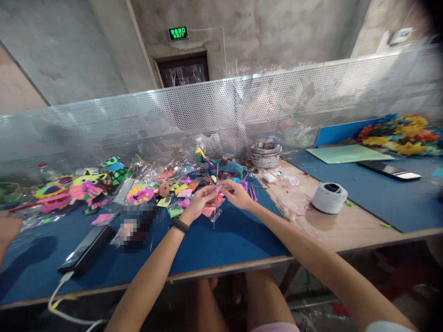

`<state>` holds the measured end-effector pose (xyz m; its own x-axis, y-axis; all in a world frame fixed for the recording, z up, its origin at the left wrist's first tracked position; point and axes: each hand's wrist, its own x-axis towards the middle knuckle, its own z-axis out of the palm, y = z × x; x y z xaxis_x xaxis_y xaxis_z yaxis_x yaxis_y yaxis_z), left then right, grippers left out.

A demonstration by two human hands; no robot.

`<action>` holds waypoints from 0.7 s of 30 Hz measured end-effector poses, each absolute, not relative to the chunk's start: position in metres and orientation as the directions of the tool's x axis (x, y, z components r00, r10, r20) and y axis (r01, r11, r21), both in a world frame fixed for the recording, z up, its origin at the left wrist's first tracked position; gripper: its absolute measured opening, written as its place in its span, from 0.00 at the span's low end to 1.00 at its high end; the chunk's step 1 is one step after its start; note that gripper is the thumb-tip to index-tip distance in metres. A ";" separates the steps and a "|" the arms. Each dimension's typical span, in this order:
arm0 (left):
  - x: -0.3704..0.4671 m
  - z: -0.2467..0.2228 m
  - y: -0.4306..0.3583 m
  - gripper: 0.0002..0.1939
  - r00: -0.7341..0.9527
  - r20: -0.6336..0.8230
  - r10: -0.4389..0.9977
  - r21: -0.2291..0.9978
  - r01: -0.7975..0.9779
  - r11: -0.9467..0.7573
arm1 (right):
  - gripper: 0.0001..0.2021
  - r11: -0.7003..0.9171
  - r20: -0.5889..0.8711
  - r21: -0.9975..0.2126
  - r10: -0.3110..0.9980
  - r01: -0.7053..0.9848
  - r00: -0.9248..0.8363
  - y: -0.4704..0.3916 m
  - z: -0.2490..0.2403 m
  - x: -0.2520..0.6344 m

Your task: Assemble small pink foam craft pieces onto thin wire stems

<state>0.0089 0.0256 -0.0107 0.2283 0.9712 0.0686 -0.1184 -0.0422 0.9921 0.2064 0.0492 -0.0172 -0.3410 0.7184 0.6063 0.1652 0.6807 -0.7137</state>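
Note:
My left hand [201, 202] and my right hand [236, 193] meet above the blue mat, fingers pinched on a small pink piece [218, 189]. The fingers partly cover it, so its exact shape is hidden. A thin, pale stick or wire [214, 220] runs almost upright by the fingertips. Just below the hands lies a clear plastic bag [212, 213] with salmon-coloured bits. Left of my left hand are colourful cut foam-like pieces, among them a green one [175, 211] and a pink one [185, 193].
Bright animal-shaped crafts [86, 184] and plastic wrappers crowd the left. A phone on a dark block [85, 249] has a white cable. Another person's hand [8, 228] is at far left. A white tape roll [329, 198], basket [266, 156] and second phone [389, 170] are rightward.

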 end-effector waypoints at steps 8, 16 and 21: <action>0.009 -0.016 0.029 0.26 0.237 0.087 0.968 0.986 -0.161 -0.049 | 0.15 0.608 0.553 -0.790 0.763 0.080 -0.334 0.047 -0.015 0.206; 0.010 -0.015 0.031 0.22 0.195 0.111 0.974 0.959 -0.279 -0.054 | 0.22 0.433 0.426 -0.900 0.842 -0.057 -0.330 0.053 -0.016 0.207; 0.010 -0.010 0.029 0.22 0.148 0.118 0.982 0.952 -0.298 -0.069 | 0.22 0.412 0.404 -0.910 0.865 -0.039 -0.297 0.055 -0.017 0.208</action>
<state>0.0104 0.0285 -0.0096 0.1479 0.9820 0.1175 -0.2980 -0.0690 0.9521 0.2081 0.0554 -0.0173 -0.2974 0.8649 0.4045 -0.0390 0.4123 -0.9102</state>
